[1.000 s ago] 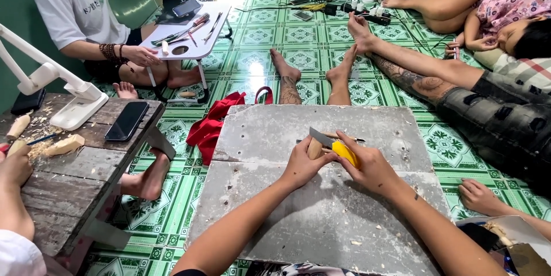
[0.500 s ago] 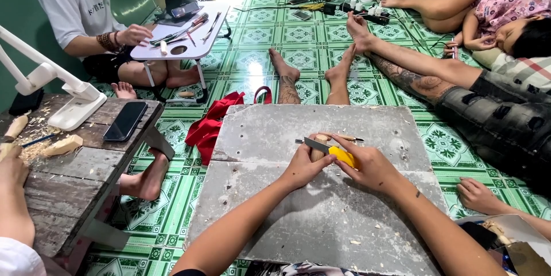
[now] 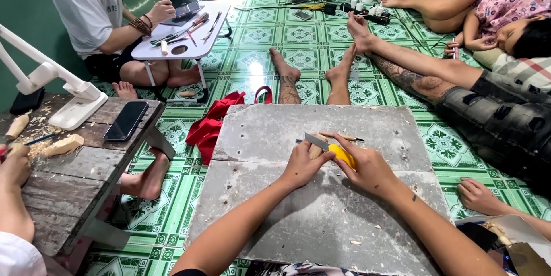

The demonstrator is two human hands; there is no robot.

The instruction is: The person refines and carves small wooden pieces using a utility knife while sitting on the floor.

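Hands meet at centre frame on a grey slab surface: left hand clamped on a small wood piece, right hand gripping a yellow-handled knife.

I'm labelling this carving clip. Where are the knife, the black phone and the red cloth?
knife (image 3: 316, 141): head view, on the flat grey blade.
black phone (image 3: 126, 121): head view, middle of its dark screen.
red cloth (image 3: 211, 126): head view, on the bunched middle fold.
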